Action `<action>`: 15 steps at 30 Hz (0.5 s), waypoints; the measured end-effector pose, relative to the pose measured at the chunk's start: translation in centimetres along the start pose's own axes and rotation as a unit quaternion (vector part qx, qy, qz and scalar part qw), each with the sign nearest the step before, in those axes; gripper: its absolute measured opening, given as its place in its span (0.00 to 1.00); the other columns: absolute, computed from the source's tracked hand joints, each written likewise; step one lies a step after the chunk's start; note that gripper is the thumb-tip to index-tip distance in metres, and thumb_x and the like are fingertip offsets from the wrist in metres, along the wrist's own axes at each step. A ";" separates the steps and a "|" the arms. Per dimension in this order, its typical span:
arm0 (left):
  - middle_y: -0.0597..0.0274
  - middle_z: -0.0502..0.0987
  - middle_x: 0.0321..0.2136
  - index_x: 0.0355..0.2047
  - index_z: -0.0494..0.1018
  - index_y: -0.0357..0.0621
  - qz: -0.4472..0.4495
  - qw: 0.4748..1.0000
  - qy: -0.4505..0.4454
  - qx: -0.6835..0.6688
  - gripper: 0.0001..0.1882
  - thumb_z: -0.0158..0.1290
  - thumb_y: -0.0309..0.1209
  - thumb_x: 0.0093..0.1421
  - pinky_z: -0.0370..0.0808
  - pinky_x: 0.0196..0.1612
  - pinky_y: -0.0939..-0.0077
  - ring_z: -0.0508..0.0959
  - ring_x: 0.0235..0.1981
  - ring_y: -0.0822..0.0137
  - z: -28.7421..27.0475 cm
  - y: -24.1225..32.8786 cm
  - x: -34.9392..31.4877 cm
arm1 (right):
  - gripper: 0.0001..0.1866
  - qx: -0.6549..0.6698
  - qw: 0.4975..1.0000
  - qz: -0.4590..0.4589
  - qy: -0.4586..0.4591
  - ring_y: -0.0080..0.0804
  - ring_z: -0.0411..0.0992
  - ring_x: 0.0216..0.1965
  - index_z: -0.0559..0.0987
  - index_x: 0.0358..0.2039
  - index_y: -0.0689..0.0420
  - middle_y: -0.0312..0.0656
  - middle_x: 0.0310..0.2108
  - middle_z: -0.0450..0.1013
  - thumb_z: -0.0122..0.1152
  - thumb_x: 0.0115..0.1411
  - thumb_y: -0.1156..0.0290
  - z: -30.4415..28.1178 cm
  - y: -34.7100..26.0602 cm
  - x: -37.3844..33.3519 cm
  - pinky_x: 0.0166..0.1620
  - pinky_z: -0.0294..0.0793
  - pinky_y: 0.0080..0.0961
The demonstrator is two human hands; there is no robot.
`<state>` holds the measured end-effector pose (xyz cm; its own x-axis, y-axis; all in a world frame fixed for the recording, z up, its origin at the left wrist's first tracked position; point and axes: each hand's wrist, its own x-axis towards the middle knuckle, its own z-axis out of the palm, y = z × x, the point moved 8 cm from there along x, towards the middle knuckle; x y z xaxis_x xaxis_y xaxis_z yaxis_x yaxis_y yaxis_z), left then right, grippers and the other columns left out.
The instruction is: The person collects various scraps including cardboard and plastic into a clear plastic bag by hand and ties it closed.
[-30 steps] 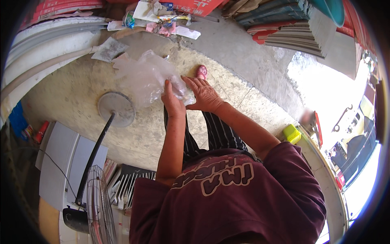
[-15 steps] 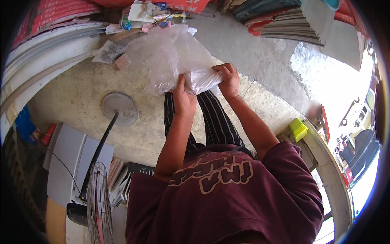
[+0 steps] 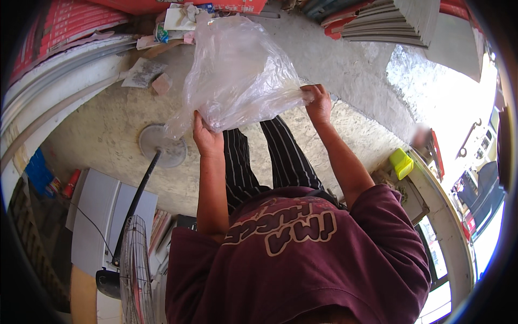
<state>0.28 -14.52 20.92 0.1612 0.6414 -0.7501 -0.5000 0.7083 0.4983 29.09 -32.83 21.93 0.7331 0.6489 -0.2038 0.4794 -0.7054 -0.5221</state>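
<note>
A large clear plastic bag (image 3: 243, 70) hangs crumpled in front of me, stretched between both hands. My left hand (image 3: 208, 135) is closed on its near left edge, thumb up on the film. At the right end, my right hand (image 3: 317, 102) pinches a bunched corner of the same bag. The far part of the bag spreads away from me over the floor, and the pale floor shows faintly through it. Whether anything lies inside the bag, I cannot tell.
A pedestal fan with a round base (image 3: 163, 146) and wire cage (image 3: 136, 264) stands at my left. Red boxes (image 3: 81, 40) and paper scraps (image 3: 144, 72) lie at far left. Stacked grey boards (image 3: 383, 27) lean at far right. A yellow-green container (image 3: 401, 163) is at right.
My hands have moved apart, the left going left and slightly down, the right a little to the right. The bag between them has spread wider.
</note>
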 end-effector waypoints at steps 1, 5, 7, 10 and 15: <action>0.60 0.69 0.50 0.51 0.66 0.39 0.007 1.000 0.007 0.004 0.20 0.45 0.37 0.62 0.65 0.54 0.64 0.68 0.51 0.63 -0.7 0.6 0.1 | 0.15 0.004 1.000 0.006 -0.013 0.43 0.70 0.36 0.79 0.31 0.46 0.38 0.33 0.72 0.60 0.41 0.77 0.3 0.6 -0.2 0.40 0.70 0.34; 0.61 0.69 0.50 0.51 0.65 0.40 0.017 0.999 0.038 0.023 0.20 0.44 0.38 0.63 0.63 0.56 0.63 0.68 0.51 0.62 -2.6 2.3 -0.1 | 0.15 0.017 0.997 0.039 -0.070 0.43 0.71 0.37 0.79 0.33 0.47 0.39 0.34 0.72 0.60 0.42 0.75 1.4 2.7 -1.1 0.39 0.71 0.33; 0.61 0.68 0.51 0.52 0.65 0.42 0.024 0.998 0.060 0.029 0.19 0.41 0.37 0.64 0.62 0.57 0.61 0.67 0.53 0.61 -3.9 3.1 -0.3 | 0.14 0.025 0.992 0.062 -0.105 0.43 0.72 0.37 0.79 0.34 0.48 0.40 0.35 0.73 0.60 0.43 0.75 1.8 2.7 -1.3 0.39 0.72 0.33; 0.60 0.69 0.50 0.51 0.65 0.40 0.040 0.998 0.042 0.039 0.21 0.43 0.39 0.63 0.62 0.55 0.63 0.68 0.51 0.62 -4.5 3.8 -0.5 | 0.14 0.030 0.979 0.100 -0.176 0.43 0.72 0.37 0.79 0.35 0.49 0.42 0.34 0.73 0.58 0.46 0.75 2.8 3.6 -1.9 0.40 0.72 0.32; 0.60 0.68 0.50 0.51 0.64 0.41 0.039 0.996 0.071 0.046 0.20 0.42 0.38 0.63 0.63 0.55 0.65 0.68 0.51 0.62 -5.8 4.6 -1.3 | 0.14 -0.057 0.949 0.136 -0.277 0.37 0.73 0.39 0.78 0.38 0.48 0.40 0.34 0.74 0.54 0.49 0.70 4.8 6.6 -2.9 0.42 0.72 0.31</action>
<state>-7.14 -13.78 21.64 -0.0007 0.6518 -0.7584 -0.4260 0.6860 0.5899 27.82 -38.00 15.14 0.4860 0.4657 -0.7395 0.3810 -0.8744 -0.3003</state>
